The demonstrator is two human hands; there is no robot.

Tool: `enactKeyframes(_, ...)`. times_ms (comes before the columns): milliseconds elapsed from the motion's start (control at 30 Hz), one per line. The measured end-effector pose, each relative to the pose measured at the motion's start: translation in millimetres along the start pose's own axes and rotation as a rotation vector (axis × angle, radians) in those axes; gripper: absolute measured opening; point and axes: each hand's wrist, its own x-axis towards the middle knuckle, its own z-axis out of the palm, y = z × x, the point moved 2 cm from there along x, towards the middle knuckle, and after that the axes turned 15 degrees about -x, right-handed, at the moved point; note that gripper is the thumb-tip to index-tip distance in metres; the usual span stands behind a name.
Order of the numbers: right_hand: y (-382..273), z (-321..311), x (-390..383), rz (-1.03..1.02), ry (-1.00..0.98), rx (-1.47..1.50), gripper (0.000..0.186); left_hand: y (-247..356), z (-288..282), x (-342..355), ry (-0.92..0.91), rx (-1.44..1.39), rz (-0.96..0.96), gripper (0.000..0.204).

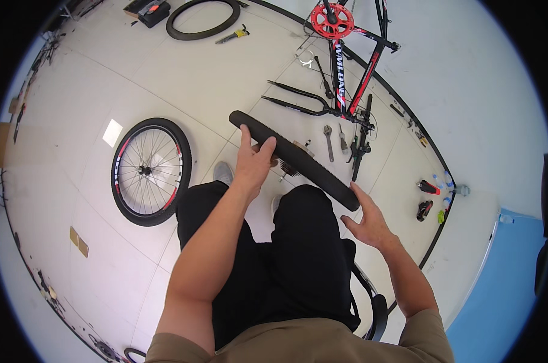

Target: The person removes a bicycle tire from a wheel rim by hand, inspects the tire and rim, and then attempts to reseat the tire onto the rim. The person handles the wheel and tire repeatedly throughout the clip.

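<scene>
A bicycle wheel [301, 160] with a black knobby tyre is held tilted above my knees, seen almost edge-on. My left hand [254, 162] grips its upper left part, thumb and fingers on the tyre. At the lower right end, my right hand [371, 221] holds the tyre between thumb and fingers. Part of a cassette [289, 168] shows below the tyre, between the hands. Most of the spokes and rim are hidden.
Another wheel [124, 175] lies on the floor at left. Ahead are a black fork [298, 100], a black and red frame [362, 72], an adjustable wrench [329, 142] and handlebars [362, 148]. A loose tyre [176, 30] lies far off; bottles [448, 178] stand right.
</scene>
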Motion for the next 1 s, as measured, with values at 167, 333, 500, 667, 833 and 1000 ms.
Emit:
enactKeyframes(167, 7, 3, 44, -0.156, 0.126, 0.023, 0.067, 7, 10, 11, -0.089, -0.131, 0.117, 0.098)
enactKeyframes(333, -22, -3, 82, -0.151, 0.138, 0.034, 0.059, 10, 14, 8, -0.194, -0.203, 0.116, 0.098)
enactKeyframes(500, -53, -15, 136, -0.143, 0.276, -0.001, 0.055, 6, 9, 11, -0.092, -0.09, 0.087, 0.081)
enactKeyframes(667, -96, -21, 215, -0.271, 0.393, 0.135, 0.058, 2, 2, 14, -0.01, -0.106, -0.019, 0.061)
enactKeyframes(833, -142, -21, 241, -0.359, 0.413, 0.011, 0.073, -1, 3, 10, -0.028, -0.152, -0.037, 0.055)
enactKeyframes(1000, -179, 2, 283, -0.586, 0.497, -0.064, 0.063, 8, 7, 4, -0.084, -0.26, -0.078, 0.054)
